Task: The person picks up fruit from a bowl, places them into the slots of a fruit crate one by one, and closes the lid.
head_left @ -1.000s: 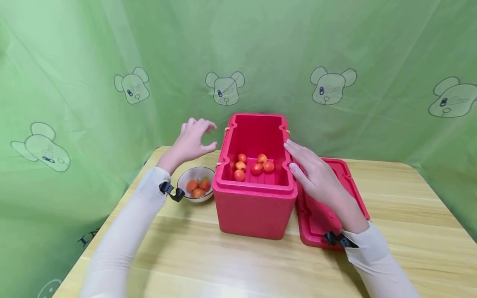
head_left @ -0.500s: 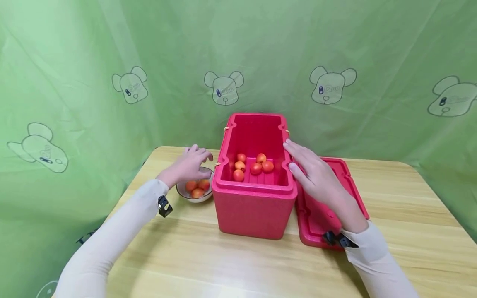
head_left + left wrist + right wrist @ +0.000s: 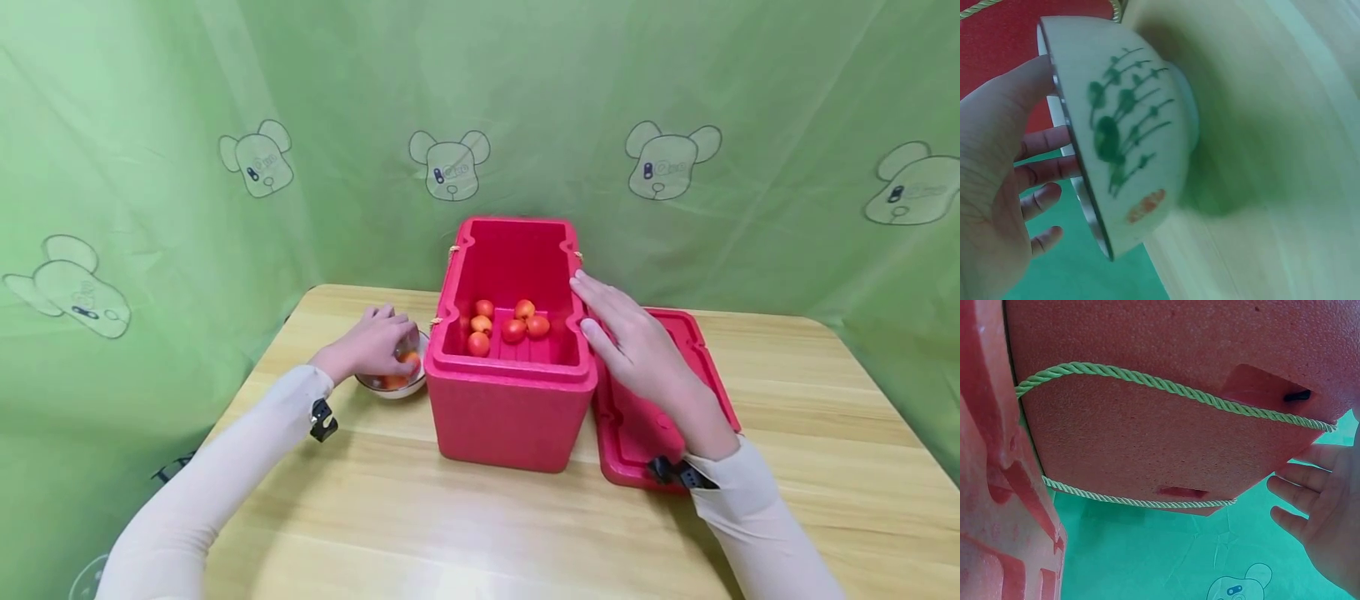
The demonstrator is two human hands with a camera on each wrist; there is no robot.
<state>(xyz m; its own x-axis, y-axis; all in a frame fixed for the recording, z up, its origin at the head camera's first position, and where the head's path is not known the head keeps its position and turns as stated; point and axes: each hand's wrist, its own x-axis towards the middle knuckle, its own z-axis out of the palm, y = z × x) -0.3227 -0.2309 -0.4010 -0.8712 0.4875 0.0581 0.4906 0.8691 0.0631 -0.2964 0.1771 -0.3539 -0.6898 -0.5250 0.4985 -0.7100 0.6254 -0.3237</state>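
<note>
My left hand (image 3: 378, 342) reaches down into a white bowl (image 3: 392, 395) holding orange-red round fruits (image 3: 410, 358). Its thumb and fingers lie about one fruit there; in the left wrist view the bowl (image 3: 1129, 131) shows green painted leaves, and its wall hides my fingertips, so I cannot tell whether they pinch the fruit. My right hand (image 3: 637, 350) rests with straight fingers on the right rim of a red foam box (image 3: 510, 417). Several similar small fruits (image 3: 513, 331) lie on the floor of this box. In the right wrist view, that hand (image 3: 1329, 519) is beside the box's far edge.
The red lid (image 3: 652, 433) lies on the table to the right of the box, under my right forearm. Twisted rope (image 3: 1147, 380) runs along the box's side. A green curtain (image 3: 360, 83) with bear outlines hangs behind the wooden table (image 3: 360, 517).
My left hand has come down from above the left side of the box into the bowl, over the fruits. My right hand stays on the box rim.
</note>
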